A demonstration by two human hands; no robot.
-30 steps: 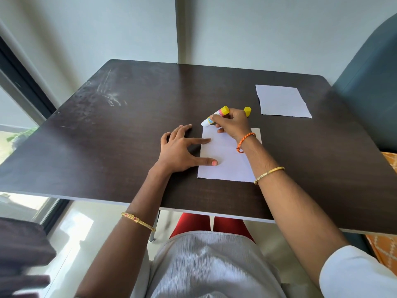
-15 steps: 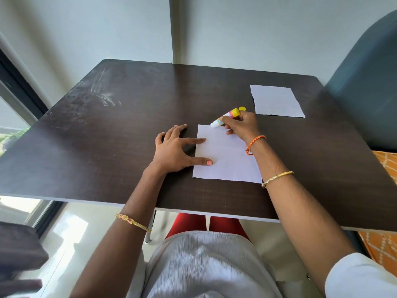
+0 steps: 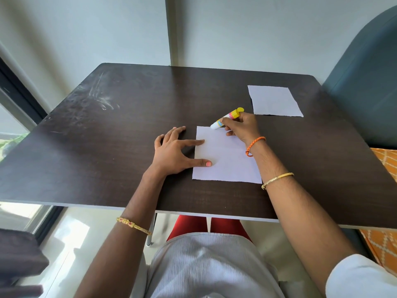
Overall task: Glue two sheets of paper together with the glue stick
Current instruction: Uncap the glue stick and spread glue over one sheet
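On the dark table (image 3: 107, 147), near its front edge: lying flat, a white sheet of paper (image 3: 227, 162). Being pinned along its left edge by the left hand (image 3: 171, 153), fingers straight and spread, thumb tip and forefinger tip pressing down on the paper, the other fingers resting on bare wood just beside it. Curling round the glue stick (image 3: 225, 119) above the sheet's far edge: the right hand (image 3: 242, 127), pinching the barrel between thumb and fingers. Slanting down to the left, the stick's white tip touching or nearly touching the paper's far edge, near its left corner; cannot tell which. Pointing up and back, the yellow end, standing clear of the fingers. Lying well apart at the far right of the table, flat and untouched: a second sheet of paper (image 3: 275, 102). Circling the right wrist, an orange cord bracelet (image 3: 254, 145); further up that forearm, a gold bangle (image 3: 277, 179). Circling the left forearm, below the table edge, another gold bangle (image 3: 133, 225). Showing at far right, a dark chair back (image 3: 365, 82).
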